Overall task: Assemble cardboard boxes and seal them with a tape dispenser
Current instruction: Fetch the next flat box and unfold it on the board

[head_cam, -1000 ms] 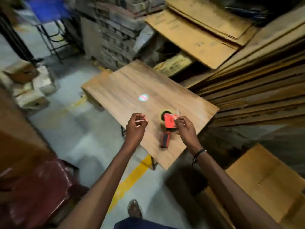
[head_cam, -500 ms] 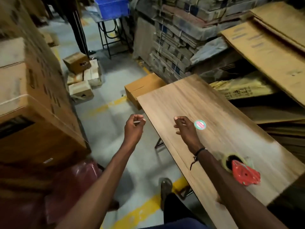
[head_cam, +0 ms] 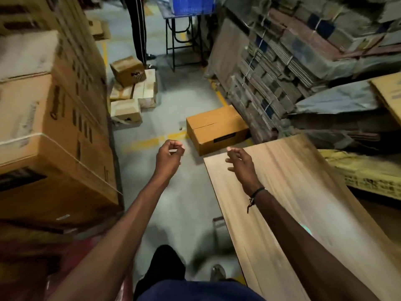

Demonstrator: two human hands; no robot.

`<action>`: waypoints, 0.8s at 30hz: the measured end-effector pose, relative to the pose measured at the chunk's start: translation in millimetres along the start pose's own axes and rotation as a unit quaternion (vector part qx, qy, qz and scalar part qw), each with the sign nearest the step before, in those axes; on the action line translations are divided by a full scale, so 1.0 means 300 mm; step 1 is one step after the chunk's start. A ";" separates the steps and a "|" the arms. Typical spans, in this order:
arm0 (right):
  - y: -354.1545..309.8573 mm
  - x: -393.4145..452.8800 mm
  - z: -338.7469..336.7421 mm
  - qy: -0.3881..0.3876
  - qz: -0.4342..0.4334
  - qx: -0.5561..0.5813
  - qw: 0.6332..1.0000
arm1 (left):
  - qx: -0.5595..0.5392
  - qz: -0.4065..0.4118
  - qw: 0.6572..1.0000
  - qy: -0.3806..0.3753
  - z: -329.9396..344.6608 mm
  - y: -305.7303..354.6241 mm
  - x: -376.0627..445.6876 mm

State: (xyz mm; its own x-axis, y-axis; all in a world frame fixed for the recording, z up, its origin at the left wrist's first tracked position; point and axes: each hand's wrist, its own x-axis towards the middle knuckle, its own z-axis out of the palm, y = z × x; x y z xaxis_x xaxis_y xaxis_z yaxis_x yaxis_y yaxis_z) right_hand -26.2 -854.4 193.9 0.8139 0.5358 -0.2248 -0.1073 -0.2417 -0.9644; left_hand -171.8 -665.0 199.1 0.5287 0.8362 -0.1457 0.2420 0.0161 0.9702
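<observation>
Both hands are raised in front of the person, over the gap between a stack of cartons and the desk. The left hand (head_cam: 168, 156) hovers above the grey concrete floor (head_cam: 184, 98), its fingers curled with thumb and fingertips pinched together on something small and pale; what that is cannot be told, it is too small and blurred. The right hand (head_cam: 239, 162) hovers just above the near corner of the light brown wood-grain desk (head_cam: 303, 203), its fingers relaxed and slightly spread, holding nothing, and a thin black cord bracelet (head_cam: 256, 193) circles its wrist. The task's thing in view is an assembled brown cardboard box (head_cam: 216, 129) that rests on the floor just beyond the far edge of the desk, its top flaps closed with a seam running across the top and a dark label on its near side; it lies ahead of both hands and neither touches it. No tape dispenser shows. To the left stands a tall stack of large brown cartons (head_cam: 54, 131) bound with white cord. Farther back on the floor is a cluster of small worn cardboard boxes (head_cam: 132, 92), piled loosely against one another. To the right rise bundled stacks of flattened cardboard (head_cam: 282, 68), tied with straps, leaning over the floor behind the box. At the far end a blue plastic crate (head_cam: 192, 5) rests on a black metal stand (head_cam: 184, 40).
</observation>
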 end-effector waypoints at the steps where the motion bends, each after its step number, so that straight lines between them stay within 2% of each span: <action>1: -0.009 0.071 0.034 0.002 0.004 0.003 1.000 | -0.001 -0.002 1.000 -0.003 -0.007 0.002 0.091; 10: -0.081 0.622 0.337 0.056 0.038 0.018 0.998 | 0.018 0.013 0.996 -0.082 -0.048 0.031 0.857; 13: -0.125 0.787 0.396 0.105 0.051 0.029 0.993 | 0.048 0.019 0.990 -0.128 -0.017 0.066 1.105; 18: -0.130 1.020 0.424 0.159 0.081 0.037 0.983 | 0.103 0.023 0.977 -0.186 0.098 0.105 1.462; 24: -0.035 1.335 0.412 0.187 0.159 0.077 0.966 | 0.192 -0.010 0.951 -0.242 0.309 0.017 1.931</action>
State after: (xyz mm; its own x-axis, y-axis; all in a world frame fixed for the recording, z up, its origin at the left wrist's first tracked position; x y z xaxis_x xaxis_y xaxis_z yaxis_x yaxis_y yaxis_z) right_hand 230.4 -537.3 96.9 0.8725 0.1168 -0.4744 -0.4457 -0.2078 -0.8708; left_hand 211.3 -231.2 101.6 0.8111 0.4854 -0.3264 0.4860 -0.2488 0.8378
